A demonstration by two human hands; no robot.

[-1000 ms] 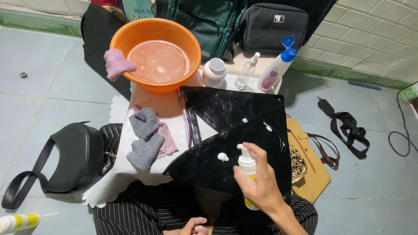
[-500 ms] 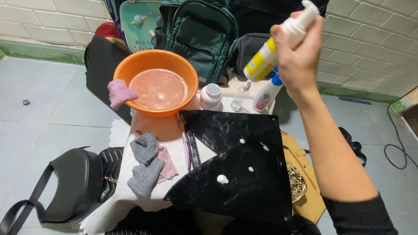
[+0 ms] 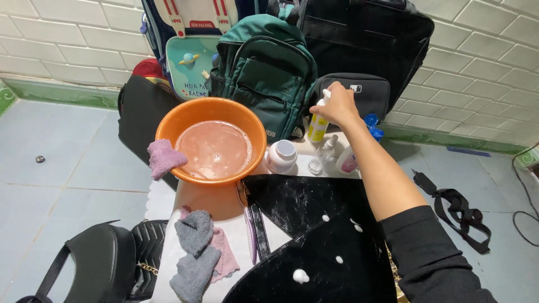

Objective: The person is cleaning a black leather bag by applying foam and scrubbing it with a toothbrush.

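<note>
A tiled home corner: white tile wall (image 3: 494,62), tiled floor (image 3: 67,151), backpacks (image 3: 264,73) lined up.

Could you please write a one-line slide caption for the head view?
Right hand grips a white-and-yellow pump bottle beside an orange basin, above a foam-dotted black bag.

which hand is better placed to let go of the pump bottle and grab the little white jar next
Right, probably. The right hand grips the pump bottle at the table's far edge, and the white jar stands just beside and nearer than it. The left hand is out of view.
</note>
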